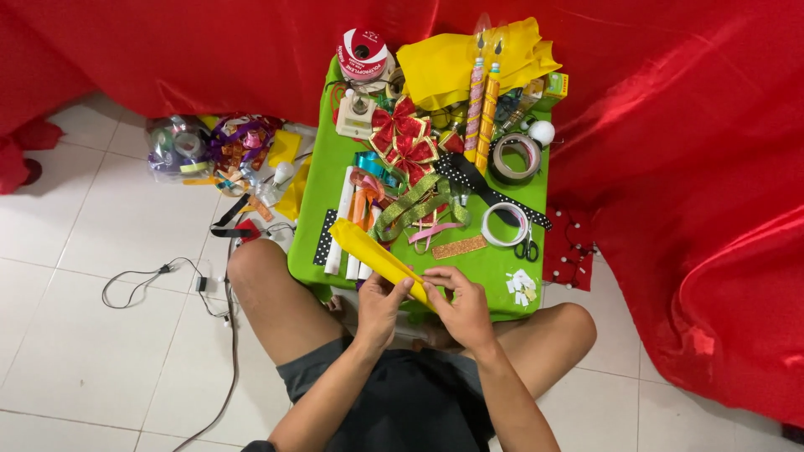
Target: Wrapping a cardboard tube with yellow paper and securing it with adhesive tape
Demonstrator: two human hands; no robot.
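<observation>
You sit on a floor of pale square tiles [100, 368] before a small green table [314, 218]. Glossy red cloth [670, 167] drapes the whole back and spills down your right side. A thin black cable [159, 272] snakes over the tiles.

hands: left hand [381, 303], right hand [459, 303] | both grip yellow paper roll [377, 255]

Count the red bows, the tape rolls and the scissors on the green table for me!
Red bows: 2
Tape rolls: 2
Scissors: 1
Total: 5
</observation>
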